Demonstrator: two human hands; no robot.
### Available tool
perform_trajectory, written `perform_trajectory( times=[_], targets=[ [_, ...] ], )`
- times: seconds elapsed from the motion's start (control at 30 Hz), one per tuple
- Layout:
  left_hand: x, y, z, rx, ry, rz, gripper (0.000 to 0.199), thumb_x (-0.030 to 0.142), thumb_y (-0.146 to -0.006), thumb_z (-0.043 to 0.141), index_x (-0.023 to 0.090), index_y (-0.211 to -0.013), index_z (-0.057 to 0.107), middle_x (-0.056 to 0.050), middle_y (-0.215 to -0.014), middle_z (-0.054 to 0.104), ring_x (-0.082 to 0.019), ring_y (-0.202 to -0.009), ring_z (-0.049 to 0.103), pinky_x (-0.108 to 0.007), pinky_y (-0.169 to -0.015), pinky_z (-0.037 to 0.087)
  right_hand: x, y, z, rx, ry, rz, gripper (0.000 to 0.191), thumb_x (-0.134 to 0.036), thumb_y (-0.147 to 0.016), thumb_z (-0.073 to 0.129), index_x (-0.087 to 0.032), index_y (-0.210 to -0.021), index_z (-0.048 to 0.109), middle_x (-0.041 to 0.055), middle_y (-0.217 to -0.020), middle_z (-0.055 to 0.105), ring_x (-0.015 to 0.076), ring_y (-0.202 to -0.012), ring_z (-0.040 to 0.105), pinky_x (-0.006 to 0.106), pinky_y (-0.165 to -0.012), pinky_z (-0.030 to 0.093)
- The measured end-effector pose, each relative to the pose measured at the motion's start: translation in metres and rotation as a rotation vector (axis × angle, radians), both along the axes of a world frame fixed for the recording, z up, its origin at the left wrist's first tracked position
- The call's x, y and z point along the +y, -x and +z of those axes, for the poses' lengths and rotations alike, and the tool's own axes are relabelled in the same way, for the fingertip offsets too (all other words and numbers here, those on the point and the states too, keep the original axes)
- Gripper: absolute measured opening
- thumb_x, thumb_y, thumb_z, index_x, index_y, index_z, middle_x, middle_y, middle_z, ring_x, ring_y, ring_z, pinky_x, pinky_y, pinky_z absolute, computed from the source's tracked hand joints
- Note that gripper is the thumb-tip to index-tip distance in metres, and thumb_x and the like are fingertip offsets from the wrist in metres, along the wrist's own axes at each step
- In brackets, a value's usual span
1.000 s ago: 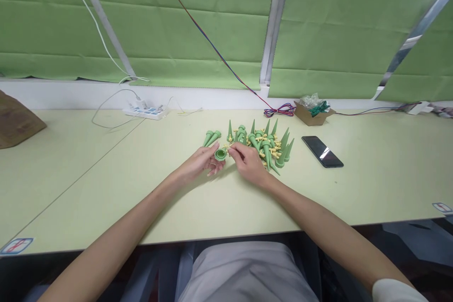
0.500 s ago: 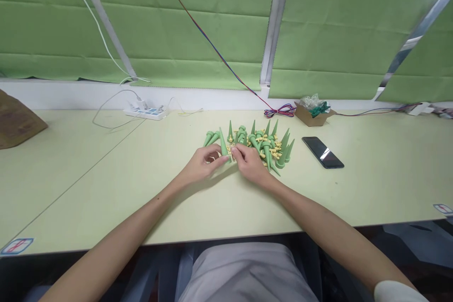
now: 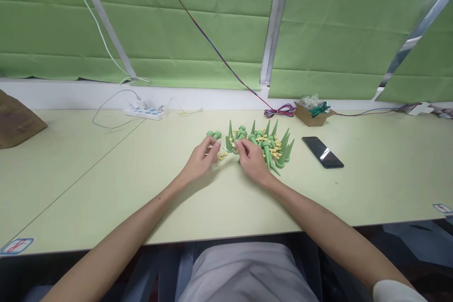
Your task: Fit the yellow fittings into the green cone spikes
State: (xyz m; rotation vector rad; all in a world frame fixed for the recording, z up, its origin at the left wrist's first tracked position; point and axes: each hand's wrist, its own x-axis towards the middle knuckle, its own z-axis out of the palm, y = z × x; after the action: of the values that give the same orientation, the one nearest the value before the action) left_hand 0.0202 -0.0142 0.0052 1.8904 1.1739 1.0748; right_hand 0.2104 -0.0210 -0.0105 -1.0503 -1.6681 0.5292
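My left hand (image 3: 200, 159) hovers over the table with its fingers curved and thumb and fingertips a little apart; no object shows between them. Just beyond its fingertips lie two green plant watering spikes (image 3: 213, 134), partly hidden. My right hand (image 3: 253, 160) is closed in a pinch at the left side of a heap of green spikes (image 3: 267, 148) with small yellow valve pieces (image 3: 277, 149). Whatever sits in the pinch is too small to make out. A green spike (image 3: 229, 144) stands point up right beside the right fingertips. Loose yellow pieces (image 3: 222, 156) rest between the hands.
A black phone (image 3: 322, 152) lies right of the heap. Behind it stands a small cardboard box (image 3: 311, 117) with plastic and green material, beside a coiled red-and-blue cable (image 3: 279, 111). A white power strip (image 3: 146, 112) is at the back left, and a brown bag (image 3: 19, 120) at the far left.
My left hand has let go of the green spike and drawn slightly left. A spike now stands by the right fingertips, and my right hand has shifted slightly up and right.
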Motion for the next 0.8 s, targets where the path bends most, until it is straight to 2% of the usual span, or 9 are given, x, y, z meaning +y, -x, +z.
perform_trajectory(
  times=[0.07,0.13,0.2,0.3,0.53,0.67,0.8],
  targets=[
    [0.0016,0.0005,0.0008,-0.038,0.141,-0.077,0.055,0.065,-0.097,0.043,0.017,-0.074,0.059,-0.003,-0.064,0.055,-0.014,-0.053,0.051,-0.028,-0.052,0.042,-0.0008,-0.0011,0.0006,-0.017,-0.033,0.006,0.033,-0.038,-0.102,0.043,-0.023,-0.072,0.043,-0.0038,-0.061,0.04,0.0142,-0.058,0.039,0.029,-0.061,0.03],
    [0.0022,0.0001,0.0016,-0.095,0.281,-0.168,0.062,0.068,-0.095,0.044,0.017,-0.063,0.059,-0.005,-0.059,0.054,-0.014,-0.051,0.051,-0.028,-0.049,0.039,-0.0015,-0.0016,0.0003,-0.042,-0.056,0.041,0.032,-0.036,-0.102,0.042,-0.023,-0.074,0.043,-0.0033,-0.063,0.042,0.0142,-0.059,0.04,0.029,-0.062,0.031],
    [0.0014,-0.0011,0.0022,-0.149,0.386,-0.227,0.063,0.068,-0.094,0.046,0.017,-0.062,0.062,-0.006,-0.06,0.055,-0.015,-0.052,0.053,-0.027,-0.046,0.036,-0.0021,-0.0014,-0.0006,-0.067,-0.074,0.086,0.03,-0.035,-0.103,0.041,-0.023,-0.075,0.042,-0.0027,-0.065,0.044,0.0144,-0.06,0.041,0.029,-0.063,0.032],
    [-0.0008,-0.0031,0.0027,-0.178,0.44,-0.238,0.061,0.069,-0.092,0.05,0.017,-0.064,0.064,-0.004,-0.06,0.054,-0.013,-0.053,0.051,-0.025,-0.046,0.035,-0.0023,-0.0009,-0.0021,-0.078,-0.091,0.137,0.03,-0.034,-0.103,0.041,-0.023,-0.076,0.042,-0.0023,-0.067,0.044,0.0143,-0.061,0.041,0.028,-0.063,0.033],
    [-0.0009,-0.0015,-0.0032,-0.118,0.292,-0.204,0.054,0.065,-0.09,0.057,0.016,-0.068,0.059,-0.002,-0.061,0.051,-0.012,-0.052,0.046,-0.028,-0.051,0.036,-0.0001,-0.0025,-0.0044,-0.073,-0.05,0.149,0.031,-0.034,-0.102,0.042,-0.023,-0.073,0.04,-0.0033,-0.063,0.042,0.0139,-0.059,0.04,0.028,-0.061,0.032],
    [-0.0046,-0.0025,-0.0038,-0.021,0.128,-0.145,0.039,0.055,-0.09,0.065,0.019,-0.077,0.057,0.002,-0.059,0.046,-0.011,-0.051,0.043,-0.026,-0.05,0.033,-0.0001,-0.0017,-0.0051,-0.068,-0.017,0.14,0.031,-0.034,-0.102,0.041,-0.023,-0.073,0.041,-0.0034,-0.062,0.043,0.0142,-0.057,0.04,0.028,-0.06,0.032],
    [-0.0066,-0.0057,-0.0027,-0.031,-0.085,-0.05,0.033,0.047,-0.082,0.075,0.019,-0.092,0.061,0.0,-0.076,0.053,-0.013,-0.063,0.053,-0.025,-0.054,0.043,-0.0004,0.0003,-0.0063,-0.033,0.025,0.141,0.035,-0.036,-0.104,0.037,-0.023,-0.072,0.039,-0.0033,-0.062,0.045,0.0142,-0.057,0.041,0.029,-0.061,0.032]
  ],
)
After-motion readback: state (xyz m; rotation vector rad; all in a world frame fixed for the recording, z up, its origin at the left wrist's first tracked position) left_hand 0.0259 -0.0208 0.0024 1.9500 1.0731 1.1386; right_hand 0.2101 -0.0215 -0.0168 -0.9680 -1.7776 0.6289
